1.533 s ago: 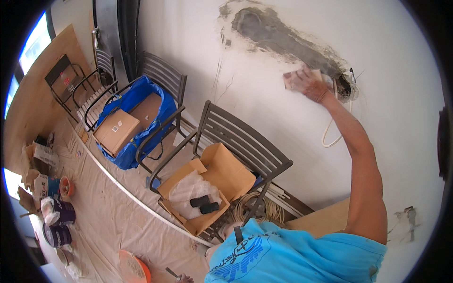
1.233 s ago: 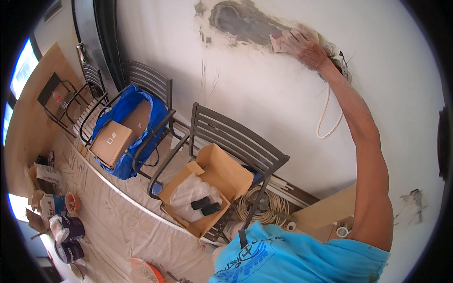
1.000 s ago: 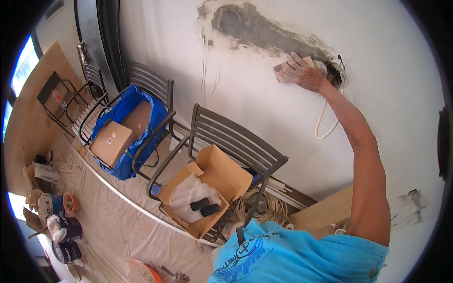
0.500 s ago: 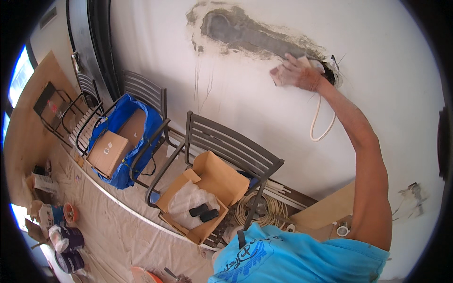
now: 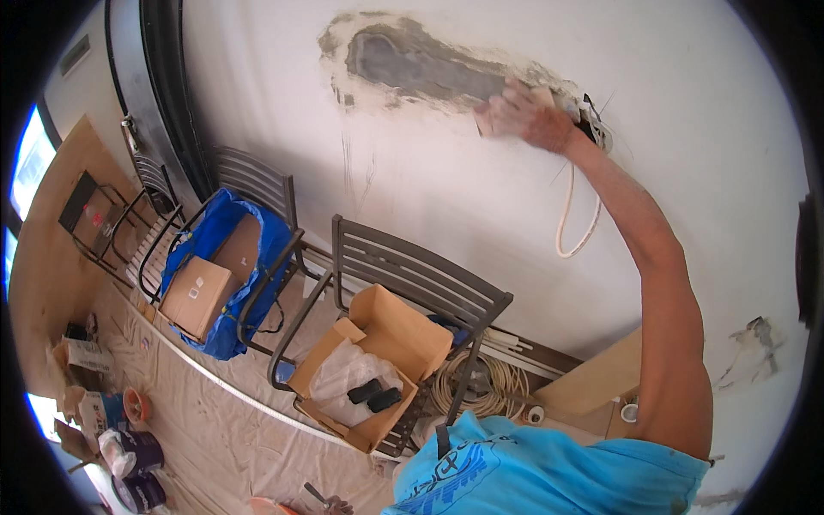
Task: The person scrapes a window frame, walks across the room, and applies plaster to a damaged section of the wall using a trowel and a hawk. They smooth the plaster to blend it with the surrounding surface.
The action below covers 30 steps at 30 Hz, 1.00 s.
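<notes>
My right hand [image 5: 534,118] is up against the white wall, fingers closed over a beige-brown sheet of sandpaper [image 5: 483,122]. It presses the sheet at the lower right part of a long grey filler patch [image 5: 421,67]. Just beyond the hand is a dark hole with a white cable [image 5: 562,227] looping down from it. At the bottom edge, my left hand [image 5: 339,506] is partly cut off. It grips what looks like a putty knife [image 5: 314,493] by its dark handle, beside an orange container [image 5: 268,507].
Below the patch stands a dark slatted chair [image 5: 412,262] bearing an open cardboard box [image 5: 403,330]. Another chair holds a blue bag [image 5: 225,339] with boxes. Coiled cable [image 5: 476,386] lies by the wall. Paint buckets [image 5: 137,452] stand on the floor sheet [image 5: 223,429] at left.
My right hand has slid slightly left along the filler patch with the sandpaper. My left hand and the putty knife show a little more at the bottom edge. The view has shifted slightly.
</notes>
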Tool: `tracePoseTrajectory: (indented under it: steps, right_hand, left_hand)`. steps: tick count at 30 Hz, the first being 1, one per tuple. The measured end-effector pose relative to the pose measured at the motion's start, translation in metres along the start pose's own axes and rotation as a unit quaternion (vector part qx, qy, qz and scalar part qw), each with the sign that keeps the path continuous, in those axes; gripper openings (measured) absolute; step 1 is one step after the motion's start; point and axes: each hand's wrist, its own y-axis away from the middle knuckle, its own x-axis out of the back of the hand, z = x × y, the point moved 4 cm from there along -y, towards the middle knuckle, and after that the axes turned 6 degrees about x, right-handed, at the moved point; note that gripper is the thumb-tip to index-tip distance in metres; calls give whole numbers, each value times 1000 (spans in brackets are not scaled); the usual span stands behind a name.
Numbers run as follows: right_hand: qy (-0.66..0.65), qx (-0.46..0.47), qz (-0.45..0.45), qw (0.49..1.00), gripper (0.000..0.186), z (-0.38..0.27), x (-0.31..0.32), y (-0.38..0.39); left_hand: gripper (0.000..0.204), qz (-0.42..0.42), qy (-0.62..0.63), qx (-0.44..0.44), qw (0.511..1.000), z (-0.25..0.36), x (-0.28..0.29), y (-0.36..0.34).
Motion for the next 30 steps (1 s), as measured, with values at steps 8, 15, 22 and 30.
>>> tracePoseTrajectory:
  steps: [8, 15, 22, 30]
  right_hand:
    - [-113, 59, -43, 991, 29, -34, -16, 10]
    - [21, 16, 7, 1000, 31, 17, -15, -6]
    - [-66, 40, 28, 997, 37, -28, -12, -3]
    - [-233, 130, -86, 960, 25, -120, -28, 13]
  left_hand:
    - [35, -23, 25, 27, 999, -4, 5, -12]
    - [30, -45, 50, 66, 996, -14, 8, -14]
    - [26, -386, 277, 222, 851, -29, 16, -24]
    - [34, -87, 84, 104, 987, -48, 5, -17]
